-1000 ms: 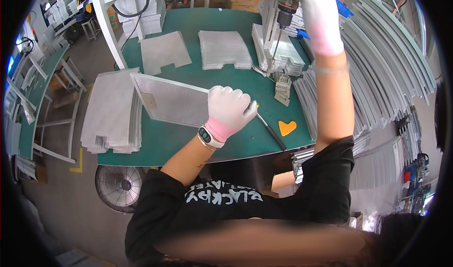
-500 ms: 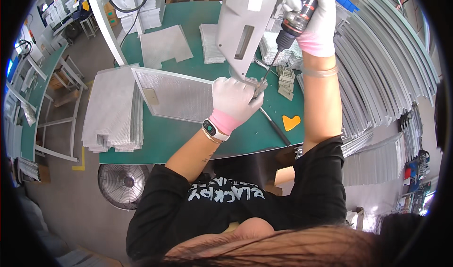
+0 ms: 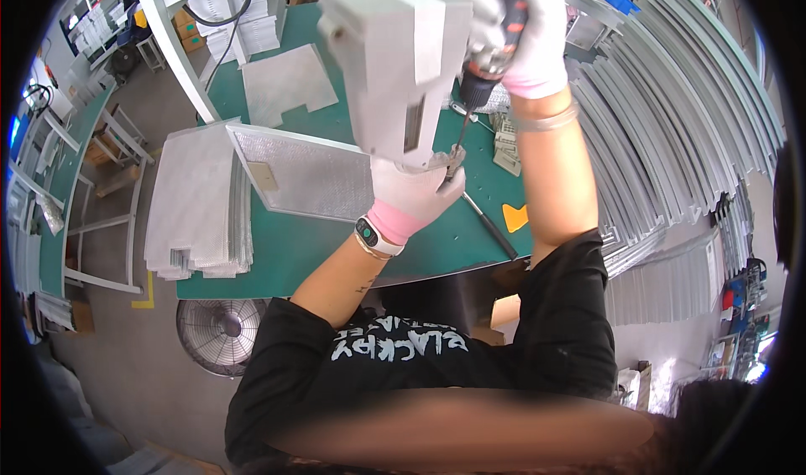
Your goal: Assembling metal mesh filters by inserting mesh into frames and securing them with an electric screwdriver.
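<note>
My left hand (image 3: 411,194), in a white glove with a pink cuff, is closed at the foot of a tall light grey housing (image 3: 390,63). A small grey metal piece (image 3: 454,166) shows at its fingertips; the housing hides part of the fingers. In my gloved right hand (image 3: 541,42) is a black and orange power drill (image 3: 497,55), pointing down. Its long thin bit (image 3: 464,126) reaches the metal piece. A framed mesh panel (image 3: 311,173) slants from the left stack to behind my left hand, which hides its right end.
On the green table (image 3: 277,261) lie a black-handled tool (image 3: 495,231), a yellow scraper (image 3: 515,217) and small beige plates (image 3: 506,149). A stack of mesh panels (image 3: 193,202) stands at left, and a notched sheet (image 3: 285,84) behind. Long metal strips (image 3: 663,131) fill the right side.
The drill and my right hand now appear farther left. The housing also appears farther left, with its top face showing. My left hand stays nearly in place, the bit still at its fingertips.
</note>
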